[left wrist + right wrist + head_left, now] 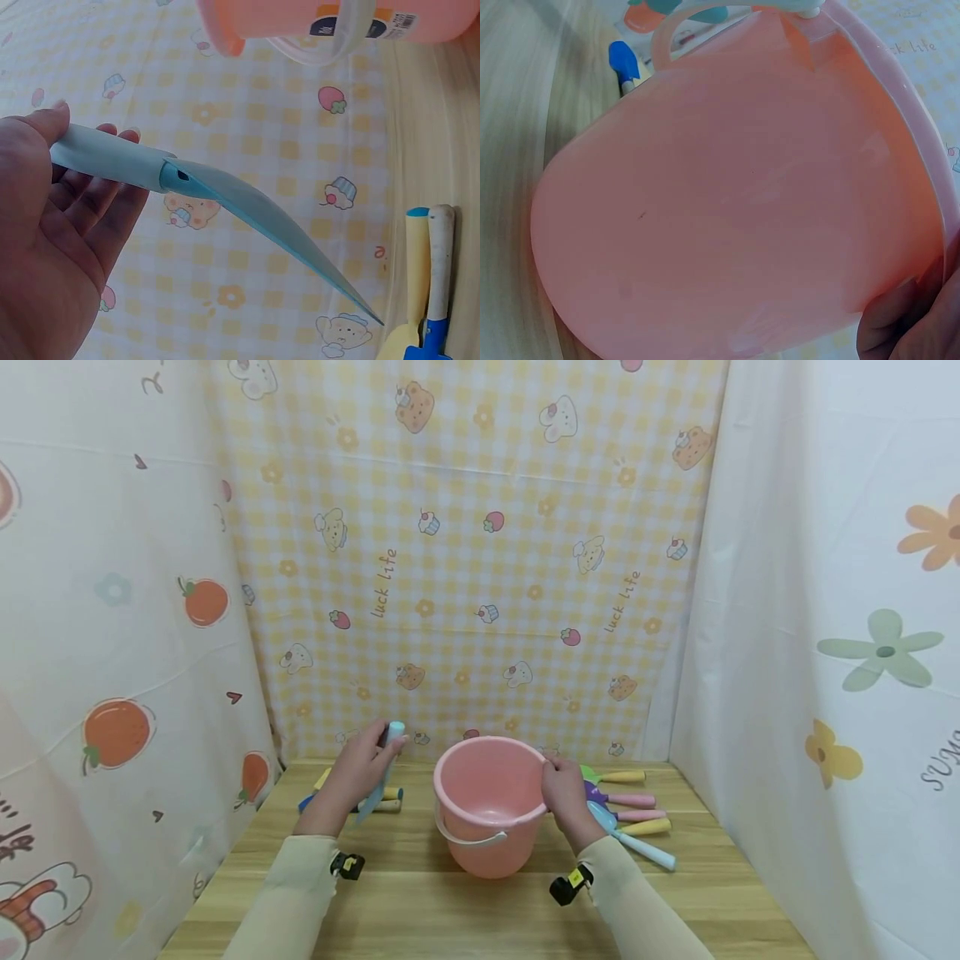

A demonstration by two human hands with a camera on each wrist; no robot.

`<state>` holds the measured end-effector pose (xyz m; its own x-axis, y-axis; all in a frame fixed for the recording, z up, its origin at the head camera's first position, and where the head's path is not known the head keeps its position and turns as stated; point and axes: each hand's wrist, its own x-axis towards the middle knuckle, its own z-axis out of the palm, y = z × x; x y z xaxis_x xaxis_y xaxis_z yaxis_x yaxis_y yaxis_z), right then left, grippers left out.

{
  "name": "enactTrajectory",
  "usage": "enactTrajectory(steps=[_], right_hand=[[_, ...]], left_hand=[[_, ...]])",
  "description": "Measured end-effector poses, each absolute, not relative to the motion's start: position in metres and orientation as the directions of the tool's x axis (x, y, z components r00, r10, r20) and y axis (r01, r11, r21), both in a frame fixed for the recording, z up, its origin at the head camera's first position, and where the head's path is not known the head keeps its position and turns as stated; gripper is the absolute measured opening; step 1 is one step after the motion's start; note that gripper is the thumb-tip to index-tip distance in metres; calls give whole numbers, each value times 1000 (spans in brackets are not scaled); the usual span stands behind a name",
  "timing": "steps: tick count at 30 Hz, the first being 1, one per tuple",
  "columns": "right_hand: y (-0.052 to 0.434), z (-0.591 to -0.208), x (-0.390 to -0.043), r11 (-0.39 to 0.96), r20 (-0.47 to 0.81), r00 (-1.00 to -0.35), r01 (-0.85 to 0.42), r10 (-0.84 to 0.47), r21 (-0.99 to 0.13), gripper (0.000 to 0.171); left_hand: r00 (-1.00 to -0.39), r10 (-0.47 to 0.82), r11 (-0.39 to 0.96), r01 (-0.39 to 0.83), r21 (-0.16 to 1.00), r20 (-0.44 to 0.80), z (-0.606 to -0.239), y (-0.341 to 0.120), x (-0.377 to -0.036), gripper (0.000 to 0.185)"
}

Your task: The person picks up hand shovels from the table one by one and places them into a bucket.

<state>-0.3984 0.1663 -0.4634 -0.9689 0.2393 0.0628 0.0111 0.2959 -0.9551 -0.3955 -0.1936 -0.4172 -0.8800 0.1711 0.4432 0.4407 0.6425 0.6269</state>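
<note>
Head view: left hand (360, 768) grips smooth tapered plastic trowel (381, 777).

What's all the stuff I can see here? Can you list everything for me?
Bucket: one, pink with a pale handle, middle of the table.
Light blue trowel: one, held up left of the bucket.
Toy tools on the left: at least two, yellow and blue, lying on the table.
Toy tools on the right: about five, green, purple, blue, with pastel handles, lying side by side.
Table: one, light wood.
Curtains: printed cloth on three sides.
Left hand: grips the trowel's handle.
Right hand: holds the bucket's rim.
</note>
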Motion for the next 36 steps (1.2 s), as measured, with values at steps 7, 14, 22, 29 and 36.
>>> enactTrajectory(steps=[7, 14, 22, 29, 36], right_hand=[[166, -464, -398, 290, 71, -970, 0, 234, -957, 48], [167, -463, -396, 285, 66, -974, -1, 219, -959, 49], [167, -461, -396, 276, 72, -973, -9, 217, -961, 49], [168, -460, -394, 272, 73, -975, -14, 209, -962, 48], [167, -460, -394, 275, 70, -972, -6, 224, -961, 48]], left_hand=[[-851, 194, 587, 499, 638, 488, -411, -191, -397, 26], [-854, 192, 550, 502, 667, 484, -405, -188, -395, 26], [-860, 175, 528, 493, 691, 480, -395, -182, -392, 28], [-853, 172, 525, 503, 686, 493, -389, -180, -393, 36], [-846, 169, 511, 514, 689, 506, -381, -174, -394, 38]])
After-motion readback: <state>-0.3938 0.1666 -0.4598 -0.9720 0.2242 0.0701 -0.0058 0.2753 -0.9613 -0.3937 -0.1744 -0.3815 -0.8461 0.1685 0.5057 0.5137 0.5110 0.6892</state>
